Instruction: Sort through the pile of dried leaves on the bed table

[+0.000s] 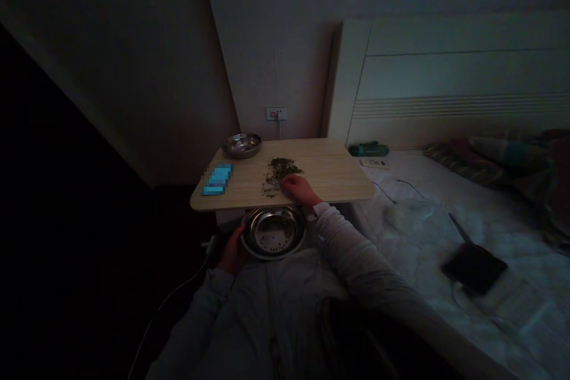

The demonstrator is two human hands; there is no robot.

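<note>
A pile of small dark green bits, like seeds or dried beans point(285, 166), is spread on a light wooden table point(329, 160). My right hand point(299, 188) rests at the pile's near edge, fingers bent together; whatever they pinch is too small to make out. Below the table's front edge, my left hand point(233, 250) grips the left rim of a shiny metal bowl point(273, 233). A few small dark bits lie on that bowl's bottom. It sits over my lap, partly under the tabletop.
Another metal bowl point(241, 146) stands at the table's back left corner. A phone with a lit screen point(217, 179) lies in front of it. To the right is a bed point(409, 214) with a dark flat object point(474, 267). A wall socket point(275, 113) holds a plugged-in cord.
</note>
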